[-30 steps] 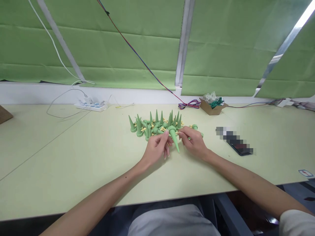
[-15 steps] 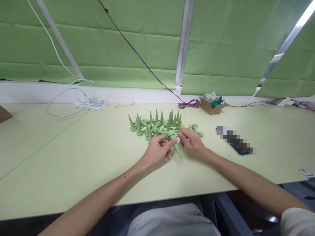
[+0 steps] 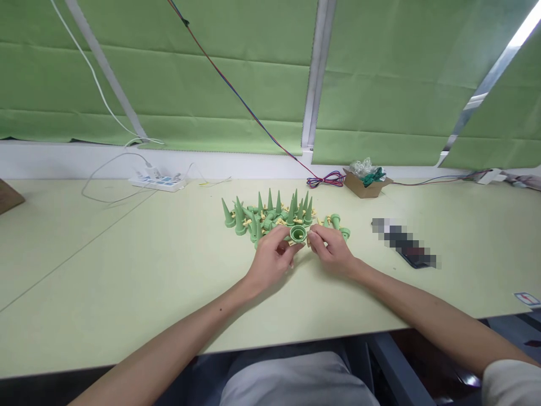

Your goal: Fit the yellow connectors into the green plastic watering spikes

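Note:
My left hand [image 3: 273, 256] is closed around a green watering spike [image 3: 298, 234], held above the table's front half. Its round open end faces me, and its pointed end is out of sight behind. At the spike's right side my right hand [image 3: 333, 248] is pinched, with a bit of yellow, seemingly a small valve [image 3: 308, 239], at the fingertips; the fingers partly cover it. Just beyond both hands lies a pile of green watering spikes [image 3: 270, 217], several standing point up, with small yellow valves among them. A few more spikes [image 3: 335, 221] lie to the right.
A phone-like dark object [image 3: 416, 258], partly pixelated, lies on the table [image 3: 147, 282] at right. A small cardboard box [image 3: 367, 189] with plastic wrap stands at the back beside a coiled red-blue cable [image 3: 325, 179]. A white power strip [image 3: 158, 181] sits at back left.
The spike in my left hand has turned: its tip pointed down toward me before, and now its open end faces me. My right hand stays pinched beside it.

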`<state>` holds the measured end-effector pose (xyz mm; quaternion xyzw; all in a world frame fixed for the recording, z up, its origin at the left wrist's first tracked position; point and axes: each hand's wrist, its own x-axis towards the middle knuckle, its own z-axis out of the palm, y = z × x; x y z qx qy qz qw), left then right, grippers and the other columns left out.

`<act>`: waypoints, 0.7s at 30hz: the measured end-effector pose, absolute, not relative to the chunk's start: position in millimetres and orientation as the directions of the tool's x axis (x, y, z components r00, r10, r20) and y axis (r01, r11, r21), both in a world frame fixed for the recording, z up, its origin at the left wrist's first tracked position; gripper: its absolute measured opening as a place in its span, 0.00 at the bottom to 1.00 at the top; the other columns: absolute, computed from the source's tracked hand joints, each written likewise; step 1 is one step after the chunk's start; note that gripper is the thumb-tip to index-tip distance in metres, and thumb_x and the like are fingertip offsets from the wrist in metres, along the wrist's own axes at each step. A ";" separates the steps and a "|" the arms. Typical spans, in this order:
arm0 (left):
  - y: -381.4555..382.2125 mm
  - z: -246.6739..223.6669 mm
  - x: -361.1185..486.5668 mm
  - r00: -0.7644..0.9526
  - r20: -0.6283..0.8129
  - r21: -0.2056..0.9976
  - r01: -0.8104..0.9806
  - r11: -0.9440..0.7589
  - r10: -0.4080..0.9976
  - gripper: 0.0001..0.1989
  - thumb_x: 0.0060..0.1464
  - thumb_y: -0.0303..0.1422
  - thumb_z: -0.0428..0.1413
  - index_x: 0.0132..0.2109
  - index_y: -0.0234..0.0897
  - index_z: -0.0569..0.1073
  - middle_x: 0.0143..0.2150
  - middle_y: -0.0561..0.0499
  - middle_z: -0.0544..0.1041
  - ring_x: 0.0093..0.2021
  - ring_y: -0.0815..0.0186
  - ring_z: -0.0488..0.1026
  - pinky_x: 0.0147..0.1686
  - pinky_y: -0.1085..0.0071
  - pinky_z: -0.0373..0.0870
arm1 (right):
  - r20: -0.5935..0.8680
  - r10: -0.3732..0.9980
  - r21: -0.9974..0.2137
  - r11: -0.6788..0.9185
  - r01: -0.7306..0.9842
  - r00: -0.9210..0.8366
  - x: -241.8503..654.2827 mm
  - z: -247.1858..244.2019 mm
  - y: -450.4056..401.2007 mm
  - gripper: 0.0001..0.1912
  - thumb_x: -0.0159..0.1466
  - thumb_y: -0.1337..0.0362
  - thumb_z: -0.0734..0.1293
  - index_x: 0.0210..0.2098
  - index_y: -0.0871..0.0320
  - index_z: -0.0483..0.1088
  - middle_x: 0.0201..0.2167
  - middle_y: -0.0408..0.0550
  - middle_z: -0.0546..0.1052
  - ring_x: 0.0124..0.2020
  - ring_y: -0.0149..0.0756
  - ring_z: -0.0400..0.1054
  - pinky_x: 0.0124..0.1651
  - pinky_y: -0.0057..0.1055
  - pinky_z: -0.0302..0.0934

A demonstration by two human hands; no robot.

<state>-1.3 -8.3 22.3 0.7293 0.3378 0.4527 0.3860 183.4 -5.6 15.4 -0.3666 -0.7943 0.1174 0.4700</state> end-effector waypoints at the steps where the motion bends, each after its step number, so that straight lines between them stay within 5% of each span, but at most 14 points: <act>1: -8.7 23.2 -1.1 0.357 0.385 0.882 0.129 -0.453 0.851 0.09 0.60 0.39 0.58 0.39 0.37 0.70 0.34 0.53 0.70 0.21 0.73 0.69 0.20 0.74 0.66 | 0.670 0.689 -0.524 0.703 0.481 -0.278 183.0 16.0 -5.9 0.24 0.75 0.49 0.50 0.25 0.54 0.55 0.19 0.41 0.62 0.21 0.31 0.55 0.28 0.31 0.52; 6: -9.0 25.9 -2.1 0.318 0.330 0.917 0.114 -0.382 0.889 0.11 0.62 0.41 0.56 0.42 0.40 0.66 0.29 0.55 0.72 0.19 0.72 0.68 0.18 0.75 0.64 | 0.703 0.674 -0.509 0.700 0.500 -0.227 183.3 18.7 -5.6 0.22 0.75 0.52 0.53 0.27 0.54 0.59 0.20 0.42 0.63 0.22 0.32 0.56 0.30 0.32 0.53; 13: -6.7 27.1 -1.8 0.413 0.186 0.981 -0.027 -0.192 0.891 0.25 0.65 0.53 0.46 0.30 0.38 0.65 0.19 0.53 0.70 0.15 0.69 0.67 0.16 0.72 0.64 | 0.710 0.651 -0.460 0.717 0.523 -0.267 185.5 21.7 -3.0 0.20 0.74 0.53 0.54 0.32 0.54 0.65 0.24 0.45 0.67 0.26 0.35 0.61 0.31 0.33 0.55; 21: -4.3 29.1 -3.5 0.530 0.039 0.991 -0.129 0.035 0.847 0.25 0.61 0.53 0.53 0.32 0.34 0.69 0.21 0.51 0.71 0.17 0.68 0.69 0.16 0.72 0.65 | 0.697 0.637 -0.449 0.746 0.492 -0.330 187.0 17.1 3.2 0.18 0.74 0.56 0.55 0.30 0.55 0.64 0.23 0.43 0.66 0.25 0.33 0.59 0.31 0.32 0.53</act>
